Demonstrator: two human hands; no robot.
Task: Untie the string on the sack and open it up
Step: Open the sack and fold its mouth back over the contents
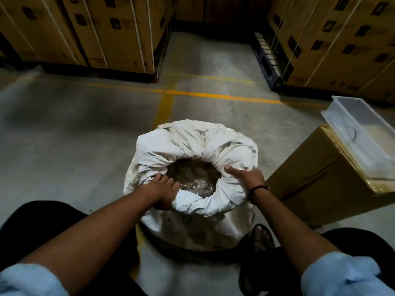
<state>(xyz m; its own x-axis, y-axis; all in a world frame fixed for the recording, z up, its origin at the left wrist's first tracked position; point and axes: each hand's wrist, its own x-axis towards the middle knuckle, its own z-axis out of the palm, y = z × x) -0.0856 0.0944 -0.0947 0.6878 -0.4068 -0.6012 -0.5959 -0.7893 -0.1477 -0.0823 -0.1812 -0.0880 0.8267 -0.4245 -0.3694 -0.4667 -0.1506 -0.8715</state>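
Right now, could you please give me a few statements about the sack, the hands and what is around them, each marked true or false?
1. The sack is open at the top, its rim rolled down. True.
2. Only the right hand holds the rim. False: the left hand grips the rim too, on the opposite side.
3. A clear plastic tray rests on the box to the right of the sack. True.
4. The sack lies flat on its side. False: it stands upright on the floor.
5. A string is tied round the sack's mouth. False: no string shows there, and the mouth gapes open.
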